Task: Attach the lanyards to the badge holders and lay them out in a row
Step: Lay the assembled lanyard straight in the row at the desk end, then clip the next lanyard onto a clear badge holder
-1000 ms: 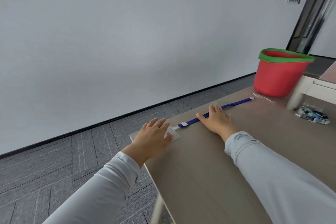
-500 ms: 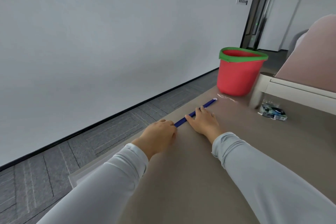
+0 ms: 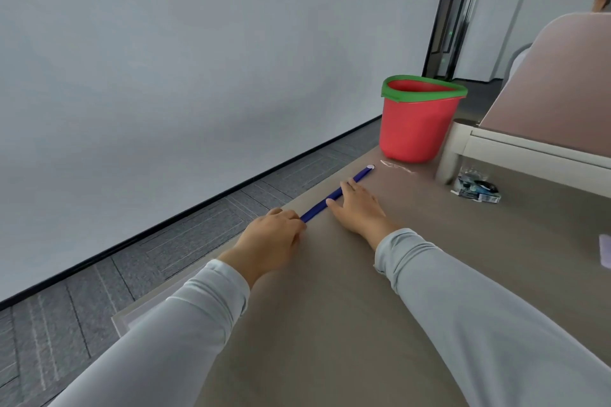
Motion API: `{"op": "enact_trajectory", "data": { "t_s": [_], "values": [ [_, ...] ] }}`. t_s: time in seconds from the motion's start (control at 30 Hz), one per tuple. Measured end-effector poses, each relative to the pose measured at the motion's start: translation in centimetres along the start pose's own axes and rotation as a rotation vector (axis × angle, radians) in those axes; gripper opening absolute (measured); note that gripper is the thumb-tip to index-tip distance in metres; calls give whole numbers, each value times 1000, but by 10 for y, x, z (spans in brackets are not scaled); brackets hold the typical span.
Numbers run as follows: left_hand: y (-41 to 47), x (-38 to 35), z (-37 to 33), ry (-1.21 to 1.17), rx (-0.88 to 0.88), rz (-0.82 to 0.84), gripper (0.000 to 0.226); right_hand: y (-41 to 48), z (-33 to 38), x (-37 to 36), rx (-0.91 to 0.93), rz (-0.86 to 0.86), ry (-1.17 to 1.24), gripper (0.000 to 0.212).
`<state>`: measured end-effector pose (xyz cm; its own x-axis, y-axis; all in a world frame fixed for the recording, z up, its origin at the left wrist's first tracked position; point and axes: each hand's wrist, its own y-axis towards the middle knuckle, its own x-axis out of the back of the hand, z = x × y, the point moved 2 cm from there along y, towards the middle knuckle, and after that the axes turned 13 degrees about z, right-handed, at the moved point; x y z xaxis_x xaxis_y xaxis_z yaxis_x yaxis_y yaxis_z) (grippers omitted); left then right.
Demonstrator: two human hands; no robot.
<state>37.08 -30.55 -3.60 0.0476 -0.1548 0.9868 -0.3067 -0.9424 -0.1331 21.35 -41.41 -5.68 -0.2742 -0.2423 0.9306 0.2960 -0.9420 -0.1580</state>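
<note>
A blue lanyard (image 3: 317, 209) lies stretched along the far edge of the brown table (image 3: 330, 324), running up toward the red bucket. My left hand (image 3: 274, 238) lies over its near end, fingers bent down, and hides the badge holder beneath it. My right hand (image 3: 358, 205) lies flat with straight fingers pressing on the lanyard's middle. The lanyard's far tip (image 3: 370, 167) shows a small white piece.
A red bucket with a green rim (image 3: 416, 122) stands at the table's far end. A white desk frame (image 3: 515, 149) rises at right, with small plastic packets (image 3: 476, 190) below it. A person in pink (image 3: 568, 82) sits behind. Grey carpet floor lies left.
The view swung right and closer to the table. My left hand now covers the badge holder fully; my right hand stays flat on the lanyard.
</note>
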Motion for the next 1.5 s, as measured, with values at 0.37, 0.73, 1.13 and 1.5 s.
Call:
{"op": "enact_trajectory", "data": {
  "t_s": [0.37,0.73,1.13,1.5],
  "values": [
    [-37,9,-96,5,-158,-176,32,-159,-63,57,-63,-253,40,22],
    [-57,-5,-266,-30,-464,-302,18,-362,-163,88,-261,-385,-21,26],
    [-101,-27,-385,-49,-693,-188,14,-504,-216,68,-482,-388,44,13],
    [-121,-49,-421,218,-436,109,53,-565,-238,28,-526,-390,108,12]
  ]
}}
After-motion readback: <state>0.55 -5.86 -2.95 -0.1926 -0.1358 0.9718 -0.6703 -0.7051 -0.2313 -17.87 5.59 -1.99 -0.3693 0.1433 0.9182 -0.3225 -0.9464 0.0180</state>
